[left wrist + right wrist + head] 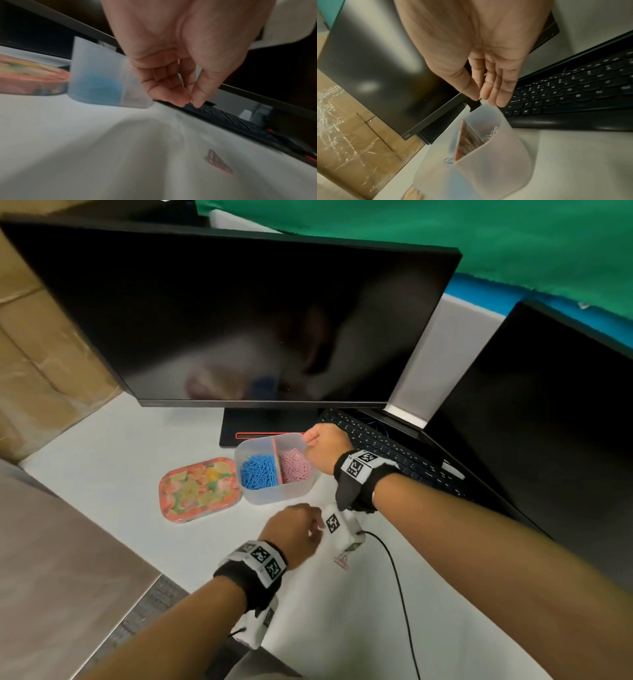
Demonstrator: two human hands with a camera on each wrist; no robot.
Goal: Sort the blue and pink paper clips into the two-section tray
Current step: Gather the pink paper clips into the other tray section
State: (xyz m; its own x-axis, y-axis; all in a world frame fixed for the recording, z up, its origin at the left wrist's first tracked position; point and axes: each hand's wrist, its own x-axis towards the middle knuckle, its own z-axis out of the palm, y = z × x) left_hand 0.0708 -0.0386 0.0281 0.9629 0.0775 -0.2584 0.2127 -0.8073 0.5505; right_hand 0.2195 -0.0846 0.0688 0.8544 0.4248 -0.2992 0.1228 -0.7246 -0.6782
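Holding sorted clips (258, 473), tray (274, 497) sits near hands (296, 530) (325, 448).

Left hand (294, 530) pinches fingers together; right hand (325, 447) hangs relaxed.

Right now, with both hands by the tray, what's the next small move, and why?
Probably move the left hand to the floral lid: blue paper clips and pink paper clips already lie separated in the tray, and its pinch shows no clip.
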